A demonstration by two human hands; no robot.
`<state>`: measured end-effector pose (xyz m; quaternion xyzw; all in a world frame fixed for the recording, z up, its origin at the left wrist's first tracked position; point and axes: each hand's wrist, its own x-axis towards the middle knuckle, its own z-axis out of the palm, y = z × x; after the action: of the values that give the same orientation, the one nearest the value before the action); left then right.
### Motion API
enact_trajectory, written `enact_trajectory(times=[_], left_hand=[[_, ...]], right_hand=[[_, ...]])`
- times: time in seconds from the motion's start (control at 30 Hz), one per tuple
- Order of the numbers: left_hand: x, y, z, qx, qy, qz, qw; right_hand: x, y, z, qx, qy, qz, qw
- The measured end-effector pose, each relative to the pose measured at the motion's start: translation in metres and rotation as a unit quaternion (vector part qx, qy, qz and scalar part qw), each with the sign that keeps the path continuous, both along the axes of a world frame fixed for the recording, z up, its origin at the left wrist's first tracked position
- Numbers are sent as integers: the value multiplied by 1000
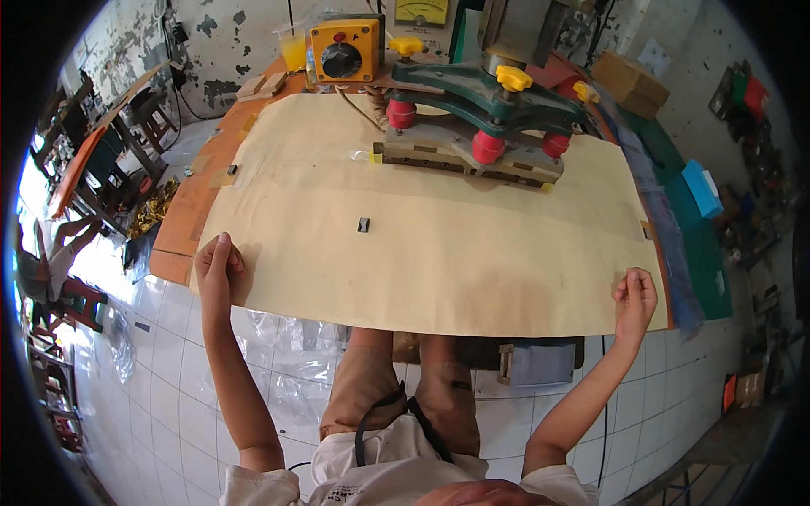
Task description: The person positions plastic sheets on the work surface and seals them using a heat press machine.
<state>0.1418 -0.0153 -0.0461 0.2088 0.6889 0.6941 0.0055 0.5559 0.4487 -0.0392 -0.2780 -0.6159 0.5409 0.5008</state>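
Note:
A large cream sheet (439, 270) covers most of the table. Over its front left corner is my left hand (219, 263), fingers curled in and thumb pressed against them. My right hand (634, 297) is closed in a similar pinch over the front right corner. What either hand pinches, if anything, I cannot make out. A small dark block (364, 225) lies on the sheet between the hands, nearer the left. Beyond it, a press head with a green frame (498, 105), red posts and yellow knobs stands over the back part of the sheet, with a metal bar (468, 160) at its bottom.
An orange control box (344, 51) with a black dial and a cup of orange drink (293, 51) stand at the back left. To the right are a cardboard box (629, 83) and a blue box (702, 190). Clear plastic (295, 341) lies on the tiled floor.

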Motion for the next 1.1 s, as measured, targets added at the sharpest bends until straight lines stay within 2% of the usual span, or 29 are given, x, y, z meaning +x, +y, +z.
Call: enact_trajectory(times=[0.77,1.1], left_hand=[[-3,-3,-1,15,-5,-10,1000],[-3,-7,-2,82,-37,-30,995]], right_hand=[[-1,-3,5,-6,16,7,1000],[3,2,-2,4,39,-27,999]])
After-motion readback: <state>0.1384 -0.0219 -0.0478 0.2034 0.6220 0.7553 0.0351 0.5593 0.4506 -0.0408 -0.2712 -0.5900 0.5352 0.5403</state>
